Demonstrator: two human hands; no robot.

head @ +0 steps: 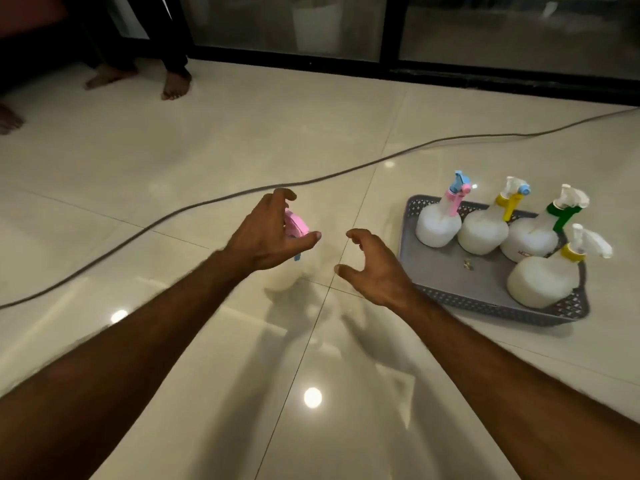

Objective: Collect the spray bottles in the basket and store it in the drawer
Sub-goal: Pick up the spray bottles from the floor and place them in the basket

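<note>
Pink sprayer head [297, 226] shows behind the left hand [268, 233], whose fingers [284, 195] are spread and curled about it; actual contact cannot be told, and the white bottle body [289, 275] below is blurred. Right hand [375, 270] open, empty. Four spray bottles [438, 226] stand in the grey basket [450, 271] on the floor [173, 150], beside a cable [207, 202].

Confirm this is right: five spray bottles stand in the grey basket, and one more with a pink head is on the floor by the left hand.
Not quite: the head view shows four spray bottles in the grey basket, not five. The pink-headed bottle is on the floor by the left hand.
</note>
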